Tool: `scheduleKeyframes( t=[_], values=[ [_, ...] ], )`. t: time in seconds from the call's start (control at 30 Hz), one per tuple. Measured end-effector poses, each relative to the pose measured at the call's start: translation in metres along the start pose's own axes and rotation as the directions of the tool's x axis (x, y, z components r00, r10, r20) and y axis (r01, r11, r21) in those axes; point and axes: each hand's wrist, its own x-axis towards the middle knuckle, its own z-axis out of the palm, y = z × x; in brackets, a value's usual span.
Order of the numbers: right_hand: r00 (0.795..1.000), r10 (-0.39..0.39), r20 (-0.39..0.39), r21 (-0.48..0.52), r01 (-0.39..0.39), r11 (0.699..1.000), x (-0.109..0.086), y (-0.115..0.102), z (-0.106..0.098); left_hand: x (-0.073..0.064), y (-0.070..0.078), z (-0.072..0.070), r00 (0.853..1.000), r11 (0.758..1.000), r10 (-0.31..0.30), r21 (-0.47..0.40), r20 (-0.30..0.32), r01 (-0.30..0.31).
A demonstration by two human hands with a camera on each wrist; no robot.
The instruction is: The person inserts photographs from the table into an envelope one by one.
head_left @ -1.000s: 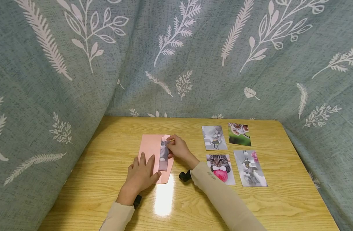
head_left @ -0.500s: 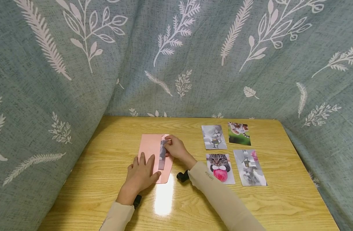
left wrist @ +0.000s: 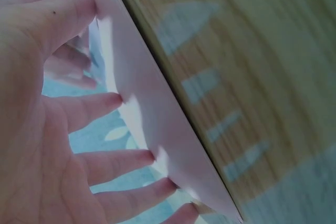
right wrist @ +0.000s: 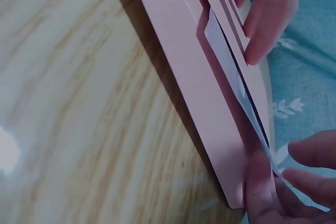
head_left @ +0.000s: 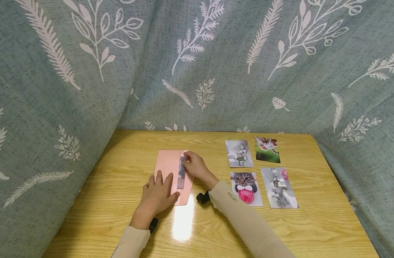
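A pink envelope (head_left: 166,161) lies flat on the wooden table, its flap side facing right. My left hand (head_left: 156,195) rests on it with fingers spread, the fingertips (left wrist: 113,98) pressing its surface in the left wrist view. Part of a greyish photo card (head_left: 181,177) shows at the envelope's opening; the rest is hidden inside. My right hand (head_left: 197,166) pinches the card near its far right edge. In the right wrist view, the card (right wrist: 228,59) stands tilted out of the slot, over the envelope's flap (right wrist: 194,98).
Several photo cards lie on the right: a grey one (head_left: 239,154), a tiger one (head_left: 267,149), a cat one (head_left: 245,189) and another grey one (head_left: 279,188). A leaf-patterned curtain (head_left: 197,71) hangs around the table (head_left: 119,190). Black wrist cameras sit at both cuffs.
My right hand has moved slightly left, sliding the photo card deeper into the envelope, so a narrower strip shows. My left hand has stayed in place.
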Motion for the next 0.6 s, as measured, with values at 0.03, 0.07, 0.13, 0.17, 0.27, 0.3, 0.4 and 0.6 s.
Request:
scheduleKeyframes(
  t=[0.03, 0.07, 0.13, 0.17, 0.27, 0.3, 0.4, 0.6],
  values=[
    [1.000, -0.006, -0.008, -0.016, 0.006, 1.000, 0.000, 0.000, 0.000, 0.000, 0.000, 0.000, 1.000, 1.000, 0.000, 0.001, 0.000, 0.000],
    [1.000, -0.009, -0.011, -0.015, 0.009, 1.000, 0.000, 0.000, 0.000, 0.000, 0.000, 0.000, 1.000, 1.000, -0.001, 0.002, 0.000, 0.001],
    [1.000, -0.008, -0.019, -0.020, 0.007, 1.000, 0.000, 0.001, -0.001, 0.000, 0.000, 0.000, 1.000, 1.000, -0.002, 0.002, 0.000, 0.002],
    [1.000, -0.010, -0.025, -0.017, 0.009, 1.000, 0.000, 0.001, -0.001, 0.000, 0.000, 0.001, 1.000, 1.000, -0.001, 0.003, 0.001, 0.001],
    [0.999, -0.010, -0.038, 0.002, 0.010, 1.000, -0.002, 0.002, -0.003, 0.001, 0.000, 0.001, 1.000, 1.000, -0.001, 0.002, 0.002, 0.001],
    [0.999, -0.012, -0.038, 0.006, 0.012, 1.000, -0.003, 0.003, -0.004, 0.001, 0.000, 0.001, 1.000, 1.000, 0.000, 0.000, 0.001, 0.000],
    [0.999, -0.010, -0.033, 0.036, 0.011, 0.999, -0.007, 0.004, -0.006, 0.002, -0.001, 0.002, 1.000, 1.000, 0.000, -0.002, 0.000, 0.000],
    [1.000, -0.008, -0.014, 0.093, 0.009, 0.996, -0.019, 0.006, -0.010, 0.002, -0.001, 0.002, 1.000, 1.000, -0.001, -0.002, -0.003, 0.001]
  ],
)
